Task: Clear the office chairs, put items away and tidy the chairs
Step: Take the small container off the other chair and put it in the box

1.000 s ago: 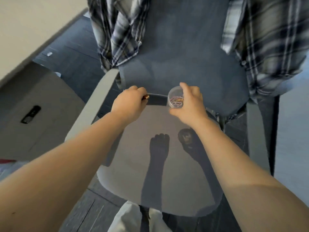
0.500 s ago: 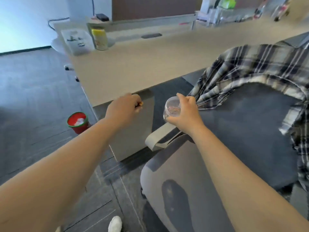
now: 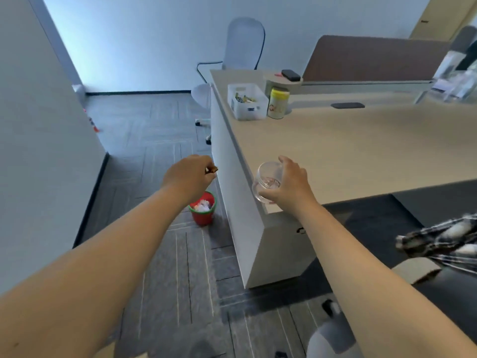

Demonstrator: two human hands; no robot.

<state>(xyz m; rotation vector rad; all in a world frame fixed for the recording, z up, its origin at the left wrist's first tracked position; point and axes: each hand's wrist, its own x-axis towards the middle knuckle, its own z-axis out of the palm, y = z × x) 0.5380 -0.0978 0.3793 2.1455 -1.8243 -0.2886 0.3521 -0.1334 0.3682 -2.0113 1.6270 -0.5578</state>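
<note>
**Q:** What is nearest to you, and what are your hands doing?

**A:** Both my bare forearms reach forward from the bottom of the view. My left hand [image 3: 189, 177] is curled into a loose fist over the floor, at about eleven o'clock from centre. My fingers are closed on a small brown item [image 3: 212, 170]; only its tip pokes out, too little to tell what it is. My right hand [image 3: 289, 183], at about one o'clock, wraps around a clear plastic cup [image 3: 267, 180]. The cup is tipped on its side with its mouth toward the left, and it hangs over the near corner of the desk [image 3: 361, 151]. Something small lies inside the cup, too blurred to name.

**Q:** What is around your hands?

**A:** Below my left hand, on the dark floor just beside the desk's white side panel, stands a red bin [image 3: 202, 210] with white crumpled paper in it. At four o'clock, a checked shirt [image 3: 444, 239] hangs over a grey chair armrest [image 3: 415, 271] at the right edge.

**Q:** And further away?

**A:** At twelve o'clock on the desk sits a white box [image 3: 247, 104] holding small things, with a yellow-lidded jar [image 3: 277, 103] just beside it on the right. Behind them runs a brown divider [image 3: 374, 59]. Beyond the far end of the desk, a pale office chair [image 3: 242, 47] stands against the wall.
</note>
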